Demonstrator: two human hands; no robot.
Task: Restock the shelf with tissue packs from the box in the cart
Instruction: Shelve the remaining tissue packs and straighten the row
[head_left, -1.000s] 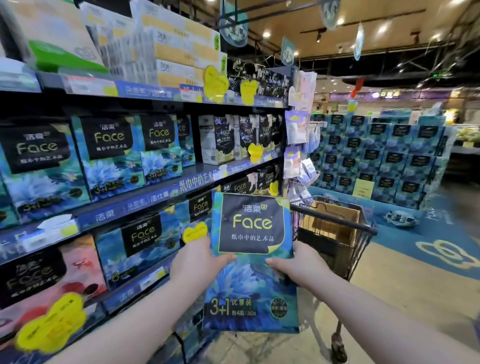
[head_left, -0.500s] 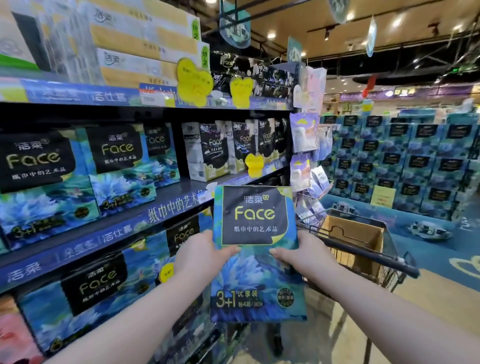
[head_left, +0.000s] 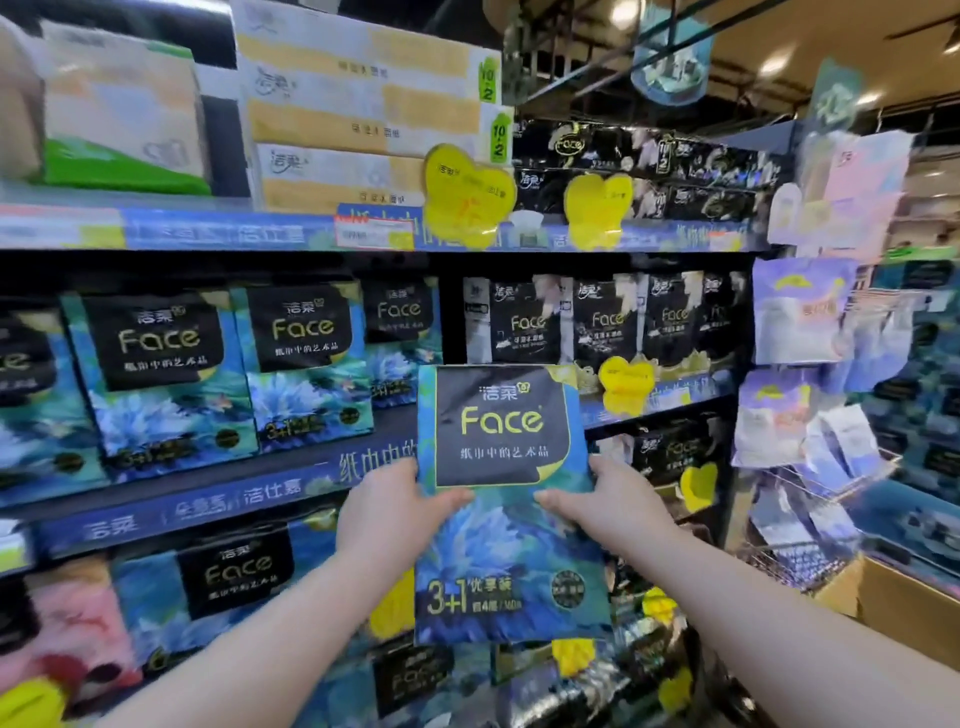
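Head view has both hands gripping one blue tissue pack (head_left: 506, 499): the left hand (head_left: 387, 512) holds its left edge and the right hand (head_left: 618, 501) its right edge, thumbs across the front. This probably keeps the soft pack upright with its label facing out, like the row of matching packs (head_left: 306, 364) on the shelf (head_left: 218, 493). The tissue pack hangs in front of the shelf edge, just right of that row and not yet on the shelf. The last pack there sits further back, likely marking the slot. Low and right of the shelf are the box (head_left: 904, 603) and cart (head_left: 789, 561).
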